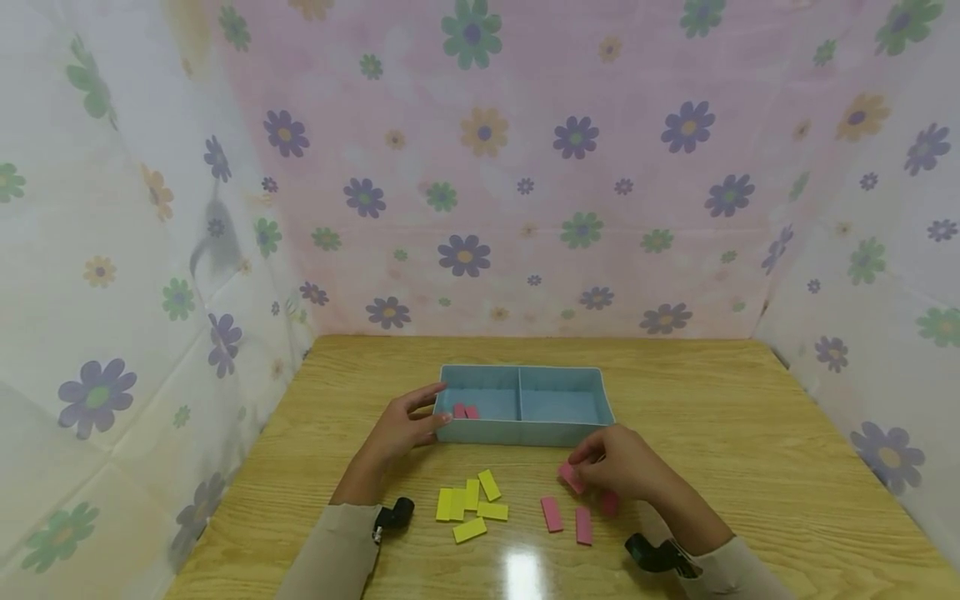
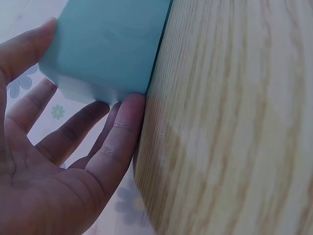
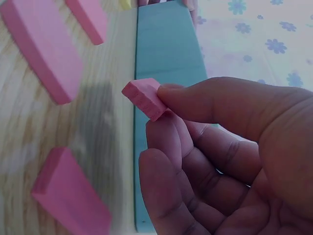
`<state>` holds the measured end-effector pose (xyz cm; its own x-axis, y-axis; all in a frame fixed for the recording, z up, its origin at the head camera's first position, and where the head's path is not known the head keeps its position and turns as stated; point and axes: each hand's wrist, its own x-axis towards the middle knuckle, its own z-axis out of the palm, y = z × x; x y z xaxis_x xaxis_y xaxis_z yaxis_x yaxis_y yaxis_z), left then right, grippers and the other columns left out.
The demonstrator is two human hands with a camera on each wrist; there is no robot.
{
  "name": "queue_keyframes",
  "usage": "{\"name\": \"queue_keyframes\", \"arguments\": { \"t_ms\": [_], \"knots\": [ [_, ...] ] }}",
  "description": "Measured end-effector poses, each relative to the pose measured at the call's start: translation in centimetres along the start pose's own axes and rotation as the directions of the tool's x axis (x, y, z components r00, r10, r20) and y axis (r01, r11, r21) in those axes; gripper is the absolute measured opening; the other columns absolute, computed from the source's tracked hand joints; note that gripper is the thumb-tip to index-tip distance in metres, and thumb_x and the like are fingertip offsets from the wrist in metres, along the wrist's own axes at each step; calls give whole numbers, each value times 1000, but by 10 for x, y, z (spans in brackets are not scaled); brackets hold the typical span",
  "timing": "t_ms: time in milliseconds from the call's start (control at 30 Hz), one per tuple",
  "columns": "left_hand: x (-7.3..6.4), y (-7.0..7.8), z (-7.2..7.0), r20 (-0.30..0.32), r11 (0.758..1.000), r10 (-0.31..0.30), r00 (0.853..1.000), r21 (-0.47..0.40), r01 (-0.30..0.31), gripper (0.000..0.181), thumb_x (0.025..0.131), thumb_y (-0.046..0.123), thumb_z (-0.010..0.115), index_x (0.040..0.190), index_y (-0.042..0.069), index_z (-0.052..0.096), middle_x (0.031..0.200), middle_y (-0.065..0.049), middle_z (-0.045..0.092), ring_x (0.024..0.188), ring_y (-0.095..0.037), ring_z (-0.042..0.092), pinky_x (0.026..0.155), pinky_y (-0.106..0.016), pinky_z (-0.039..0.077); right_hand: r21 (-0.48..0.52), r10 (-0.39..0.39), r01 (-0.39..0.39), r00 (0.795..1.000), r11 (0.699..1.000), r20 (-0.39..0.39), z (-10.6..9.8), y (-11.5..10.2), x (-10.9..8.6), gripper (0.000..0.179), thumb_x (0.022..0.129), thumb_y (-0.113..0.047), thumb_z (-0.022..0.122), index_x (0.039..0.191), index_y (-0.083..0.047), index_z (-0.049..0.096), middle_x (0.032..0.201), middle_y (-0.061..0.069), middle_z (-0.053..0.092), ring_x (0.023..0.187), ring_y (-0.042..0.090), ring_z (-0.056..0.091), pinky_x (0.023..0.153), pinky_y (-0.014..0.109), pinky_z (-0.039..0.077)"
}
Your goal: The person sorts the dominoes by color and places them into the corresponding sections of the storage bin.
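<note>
A light blue two-compartment box (image 1: 487, 432) stands on the table. My left hand (image 1: 400, 429) holds its left end, with the thumb by the front corner and fingertips against the end wall (image 2: 107, 44). In front of the box's right part, my right hand (image 1: 626, 467) pinches a pink block (image 3: 146, 95) between thumb and fingers, raised off the table. Two pink blocks (image 1: 471, 412) lie inside the left compartment. On the table near my right hand lie more pink blocks (image 1: 551, 514), one of them partly hidden under the hand.
Several yellow blocks (image 1: 471, 495) lie loosely grouped on the wooden table (image 1: 712, 400), in front of the box's left half. A divider (image 1: 519, 393) splits the box. Flowered cloth (image 1: 525, 167) hangs at the back and both sides.
</note>
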<state>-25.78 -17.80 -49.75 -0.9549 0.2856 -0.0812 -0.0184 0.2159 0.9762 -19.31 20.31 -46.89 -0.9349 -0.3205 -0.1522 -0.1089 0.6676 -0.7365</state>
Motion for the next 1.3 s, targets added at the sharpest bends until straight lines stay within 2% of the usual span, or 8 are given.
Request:
{"name": "queue_keyframes", "arguments": {
  "t_ms": [133,367,567,867,1100,1300],
  "knots": [
    [1,0,0,2,1000,11,1000,4,-11,68,96,34,77,156,22,49,159,-16,45,141,-44,50,93,-46,61,19,-15,15,1000,1000,-3,-1,-3,1,10,87,-17,80,97,-15,81,92,-2,74,83,15,67,68,32,57],
    [-1,0,1,-7,1000,-24,1000,4,24,66,95,32,78,155,28,50,161,-13,44,143,-42,49,95,-46,60,46,-60,59,998,997,11,-5,-12,1,10,87,-15,79,97,-14,81,90,0,75,82,17,67,65,32,58],
    [-2,1,1,-5,1000,-1,1000,4,1,69,94,36,78,156,25,49,160,-15,44,141,-43,50,94,-47,61,68,-83,81,996,994,24,-10,-21,4,12,88,-9,74,96,-13,81,87,1,75,75,18,64,58,31,55],
    [-2,2,1,-9,1000,-9,1000,-8,9,69,94,34,79,156,26,50,160,-13,45,141,-42,51,94,-47,61,78,-115,113,993,990,20,-21,-29,8,15,93,-10,71,103,-11,81,92,2,76,81,20,69,66,34,59],
    [-2,3,1,-4,1000,-12,1000,-4,12,68,94,34,79,155,25,50,160,-14,45,141,-42,51,94,-47,61,82,-133,133,991,988,-3,-25,-34,12,14,92,-12,71,102,-14,80,96,3,74,80,19,68,64,33,57],
    [0,4,1,11,1000,-6,1000,-6,6,69,95,32,79,156,22,49,162,-16,42,142,-43,50,94,-48,61,109,-115,118,993,987,-29,-27,-41,16,15,93,-13,69,104,-14,80,98,5,74,83,21,68,68,35,58]
  ]
}}
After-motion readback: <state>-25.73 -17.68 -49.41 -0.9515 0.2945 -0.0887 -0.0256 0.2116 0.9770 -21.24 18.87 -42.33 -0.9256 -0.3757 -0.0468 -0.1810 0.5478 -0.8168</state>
